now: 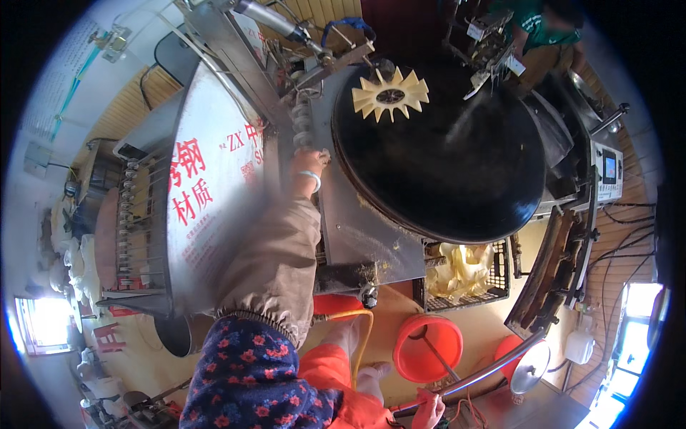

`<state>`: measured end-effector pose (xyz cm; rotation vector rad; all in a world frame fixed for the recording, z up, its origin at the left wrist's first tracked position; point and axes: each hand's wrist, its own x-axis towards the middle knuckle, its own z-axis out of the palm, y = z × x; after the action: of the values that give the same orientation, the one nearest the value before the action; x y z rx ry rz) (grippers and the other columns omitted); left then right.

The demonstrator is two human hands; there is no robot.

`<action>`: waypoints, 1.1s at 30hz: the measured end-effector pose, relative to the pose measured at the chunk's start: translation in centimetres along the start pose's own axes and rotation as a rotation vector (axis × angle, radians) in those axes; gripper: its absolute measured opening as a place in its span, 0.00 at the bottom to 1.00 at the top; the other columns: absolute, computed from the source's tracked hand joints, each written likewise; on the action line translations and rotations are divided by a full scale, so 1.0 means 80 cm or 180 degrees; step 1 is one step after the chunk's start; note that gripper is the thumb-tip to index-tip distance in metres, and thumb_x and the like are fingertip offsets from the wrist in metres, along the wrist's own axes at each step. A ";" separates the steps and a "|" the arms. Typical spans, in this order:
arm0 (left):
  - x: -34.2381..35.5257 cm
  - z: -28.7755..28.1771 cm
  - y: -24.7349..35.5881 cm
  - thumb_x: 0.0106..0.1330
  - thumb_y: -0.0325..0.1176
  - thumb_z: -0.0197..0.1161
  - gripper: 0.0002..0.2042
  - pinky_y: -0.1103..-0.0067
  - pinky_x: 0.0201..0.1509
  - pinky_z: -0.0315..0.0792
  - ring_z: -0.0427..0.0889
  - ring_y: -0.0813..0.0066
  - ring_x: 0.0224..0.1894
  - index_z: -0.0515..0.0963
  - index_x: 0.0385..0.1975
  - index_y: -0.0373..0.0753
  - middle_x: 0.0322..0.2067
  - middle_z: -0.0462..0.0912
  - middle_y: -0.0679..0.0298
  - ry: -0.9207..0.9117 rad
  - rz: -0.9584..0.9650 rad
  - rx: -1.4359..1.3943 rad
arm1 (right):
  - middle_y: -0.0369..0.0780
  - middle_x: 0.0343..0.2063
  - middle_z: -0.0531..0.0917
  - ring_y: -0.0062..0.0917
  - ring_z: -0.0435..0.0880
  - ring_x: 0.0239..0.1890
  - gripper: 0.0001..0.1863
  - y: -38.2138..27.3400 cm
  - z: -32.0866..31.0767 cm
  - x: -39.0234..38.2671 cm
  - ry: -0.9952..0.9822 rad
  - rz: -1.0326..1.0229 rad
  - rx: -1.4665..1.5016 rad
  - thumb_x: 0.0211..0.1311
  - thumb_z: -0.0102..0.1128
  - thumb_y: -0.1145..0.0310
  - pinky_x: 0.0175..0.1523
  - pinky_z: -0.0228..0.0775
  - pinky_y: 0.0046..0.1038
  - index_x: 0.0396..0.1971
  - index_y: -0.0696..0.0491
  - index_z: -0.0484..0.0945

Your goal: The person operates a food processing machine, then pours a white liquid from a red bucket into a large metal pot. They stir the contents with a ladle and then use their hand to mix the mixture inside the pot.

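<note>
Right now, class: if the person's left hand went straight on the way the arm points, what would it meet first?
The left hand points up the picture. First in line is probably the ribbed grey roller just beyond its fingers, beside the black round griddle; depth is unclear.

Workshop interior: tan floor (493, 332); wood-slat wall panelling (128, 107) at upper left; pale wall (64, 79) carrying a cable; bright windows at lower left (44, 322) and lower right (632, 322) admitting daylight.
</note>
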<state>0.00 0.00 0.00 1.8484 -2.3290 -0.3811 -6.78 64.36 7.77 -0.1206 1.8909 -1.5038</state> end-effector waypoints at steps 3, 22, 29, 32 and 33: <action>-0.006 0.014 -0.007 0.58 0.32 0.52 0.13 0.71 0.51 0.68 0.73 0.61 0.48 0.78 0.41 0.49 0.46 0.73 0.63 0.0136 0.0467 0.0120 | 0.38 0.22 0.74 0.23 0.71 0.30 0.19 -0.018 0.014 0.001 0.0087 0.0197 -0.0111 0.60 0.47 0.63 0.38 0.60 0.25 0.24 0.61 0.82; -0.170 0.075 0.082 0.58 0.32 0.51 0.08 0.66 0.44 0.71 0.75 0.57 0.35 0.78 0.28 0.40 0.31 0.77 0.58 -0.0347 0.1558 -0.0035 | 0.33 0.22 0.69 0.19 0.67 0.29 0.21 0.022 -0.039 0.003 -0.0336 -0.0207 0.0277 0.64 0.46 0.60 0.35 0.57 0.23 0.25 0.61 0.82; -0.235 0.109 0.176 0.61 0.35 0.51 0.10 0.67 0.40 0.72 0.78 0.57 0.37 0.74 0.27 0.34 0.34 0.77 0.52 -0.1499 0.1447 -0.0041 | 0.33 0.19 0.72 0.18 0.68 0.26 0.25 0.040 -0.062 -0.015 -0.0197 -0.0281 0.0181 0.66 0.45 0.55 0.33 0.57 0.22 0.26 0.62 0.82; -0.296 0.134 0.253 0.62 0.55 0.51 0.27 0.68 0.34 0.72 0.76 0.56 0.27 0.73 0.23 0.30 0.22 0.76 0.50 -0.2015 0.1042 -0.0843 | 0.33 0.18 0.71 0.17 0.67 0.26 0.24 0.046 -0.070 -0.024 -0.0167 -0.0435 0.0205 0.66 0.44 0.58 0.33 0.56 0.22 0.26 0.63 0.81; -0.318 0.140 0.278 0.64 0.50 0.48 0.24 0.70 0.34 0.73 0.77 0.60 0.27 0.74 0.21 0.32 0.22 0.77 0.52 -0.2304 0.1570 -0.0941 | 0.33 0.19 0.71 0.17 0.67 0.26 0.24 0.048 -0.073 -0.027 -0.0171 -0.0381 0.0295 0.66 0.44 0.58 0.34 0.56 0.22 0.26 0.63 0.81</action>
<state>-17.88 30.66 -3.28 1.0381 -2.8217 -1.4046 -7.20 71.43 5.86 -0.2330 1.7956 -1.6492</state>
